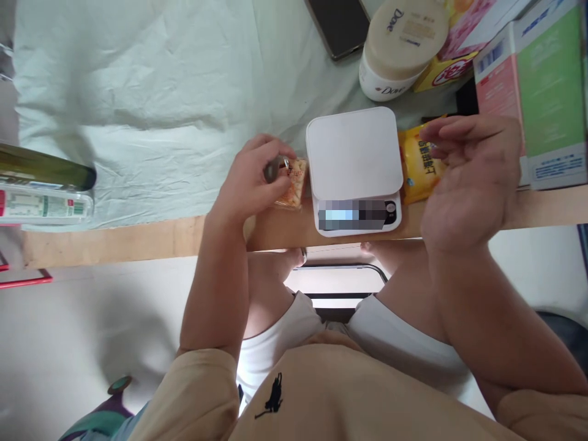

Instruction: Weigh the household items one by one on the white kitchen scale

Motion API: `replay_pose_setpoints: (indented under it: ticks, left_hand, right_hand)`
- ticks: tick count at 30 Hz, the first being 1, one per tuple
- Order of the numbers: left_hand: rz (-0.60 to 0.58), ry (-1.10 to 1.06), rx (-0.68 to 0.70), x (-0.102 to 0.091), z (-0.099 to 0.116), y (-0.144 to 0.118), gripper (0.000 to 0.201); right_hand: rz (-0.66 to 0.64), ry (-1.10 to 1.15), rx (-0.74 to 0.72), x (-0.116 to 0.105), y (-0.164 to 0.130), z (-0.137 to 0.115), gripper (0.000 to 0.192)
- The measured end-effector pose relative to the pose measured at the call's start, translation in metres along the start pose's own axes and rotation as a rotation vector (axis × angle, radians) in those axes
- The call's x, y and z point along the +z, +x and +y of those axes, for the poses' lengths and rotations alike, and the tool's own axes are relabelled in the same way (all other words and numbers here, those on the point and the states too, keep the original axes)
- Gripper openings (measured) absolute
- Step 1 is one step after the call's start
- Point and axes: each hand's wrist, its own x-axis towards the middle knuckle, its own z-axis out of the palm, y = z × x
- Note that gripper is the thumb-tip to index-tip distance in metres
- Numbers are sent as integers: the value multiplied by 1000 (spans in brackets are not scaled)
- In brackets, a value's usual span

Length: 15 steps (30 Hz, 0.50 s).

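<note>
A white kitchen scale (353, 153) sits at the table's near edge, its platform bare. My left hand (250, 184) rests just left of the scale, fingers curled on a small orange snack packet (293, 184) and a small grey metal piece (272, 169). My right hand (468, 177) hovers right of the scale with fingers apart, over a yellow snack packet (416, 168) that lies against the scale's right side. Whether the fingertips touch that packet is unclear.
A Dove jar (399, 49) lies behind the scale, beside a dark phone (340, 24) and colourful boxes (546, 86). A pale cloth (151, 98) covers the table. A dark green bottle (43, 168) and a clear tube (43, 205) lie at the left edge.
</note>
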Motion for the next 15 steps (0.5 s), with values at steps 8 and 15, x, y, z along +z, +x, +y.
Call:
replay_pose_setpoints:
  ticks: [8,15]
  left_hand:
    - [62,96,-61,18,-13,6,35]
    - [450,122,-94,36,-11,17,21]
  right_hand:
    - [-23,43,107,-40,4,13,62]
    - [-187,-194,226,-48,-12,5,59]
